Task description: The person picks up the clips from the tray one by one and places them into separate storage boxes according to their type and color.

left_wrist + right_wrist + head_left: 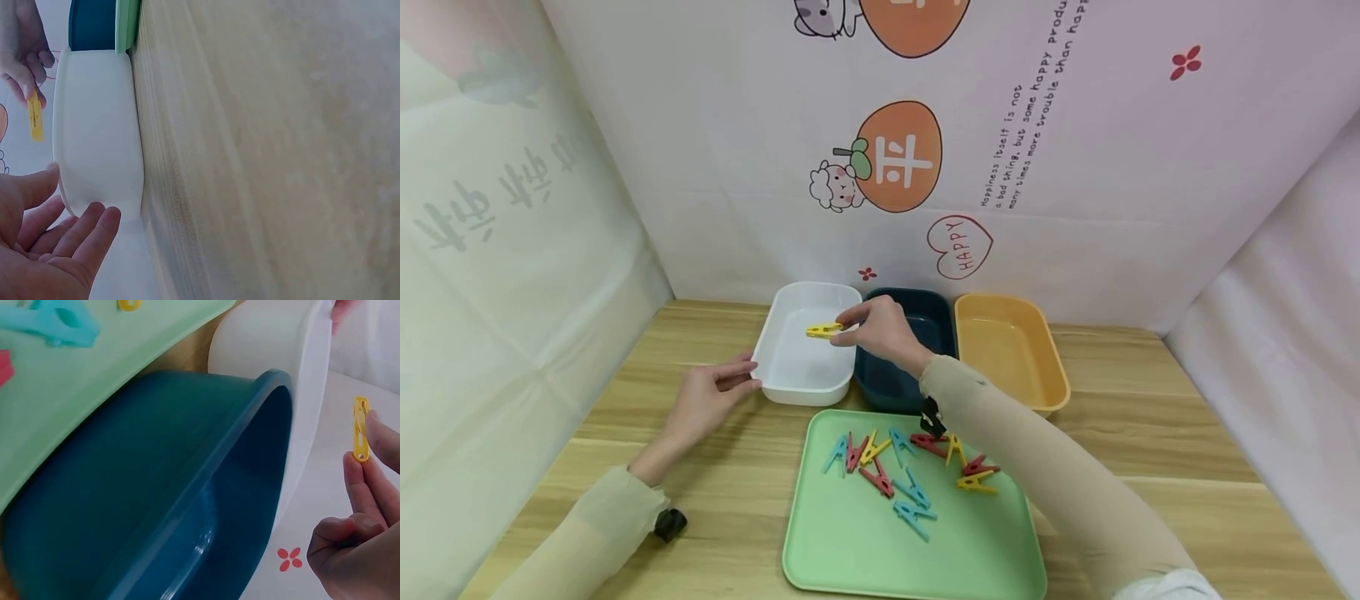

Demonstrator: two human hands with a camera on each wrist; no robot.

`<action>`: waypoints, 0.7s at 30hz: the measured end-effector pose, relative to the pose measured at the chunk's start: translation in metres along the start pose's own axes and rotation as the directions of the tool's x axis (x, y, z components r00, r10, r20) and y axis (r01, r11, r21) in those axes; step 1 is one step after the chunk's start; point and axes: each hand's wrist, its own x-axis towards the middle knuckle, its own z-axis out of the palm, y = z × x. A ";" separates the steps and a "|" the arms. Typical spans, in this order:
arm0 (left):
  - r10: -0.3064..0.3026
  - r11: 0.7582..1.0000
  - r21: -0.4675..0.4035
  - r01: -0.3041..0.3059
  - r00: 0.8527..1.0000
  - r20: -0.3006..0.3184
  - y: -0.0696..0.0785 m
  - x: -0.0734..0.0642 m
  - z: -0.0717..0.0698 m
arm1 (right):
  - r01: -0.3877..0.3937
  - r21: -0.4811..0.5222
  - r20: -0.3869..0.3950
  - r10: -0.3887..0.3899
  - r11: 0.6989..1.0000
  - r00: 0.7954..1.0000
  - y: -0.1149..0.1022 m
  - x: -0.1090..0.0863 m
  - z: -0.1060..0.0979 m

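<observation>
My right hand pinches a yellow clothespin between thumb and fingertips. The clothespin is held above the white bin, and the right wrist view shows its side. At the bin's left side is my left hand, its fingertips at the rim and outer wall. Seen from the left wrist, that hand has its fingers spread and fairly straight by the white wall. Red, blue and yellow clothespins lie scattered on a green tray in front.
A dark blue bin and a yellow-orange bin stand in a row to the right of the white one. Behind them hangs a printed cloth. All of this is on a wooden table, with the right forearm crossing over the tray's corner.
</observation>
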 end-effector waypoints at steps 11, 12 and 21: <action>-0.006 1.000 0.006 0.006 1.000 0.006 -0.002 0.000 -0.001 | -0.038 -0.077 0.020 0.039 0.996 0.999 -0.007 0.022 0.026; -0.009 1.000 0.007 0.009 1.000 0.006 -0.002 0.000 -0.001 | -0.039 -0.082 0.024 0.041 0.996 0.999 -0.008 0.023 0.028; 0.000 1.000 0.012 -0.001 1.000 0.006 0.000 0.001 0.000 | -0.045 -0.097 0.032 0.049 0.994 0.998 -0.009 0.029 0.042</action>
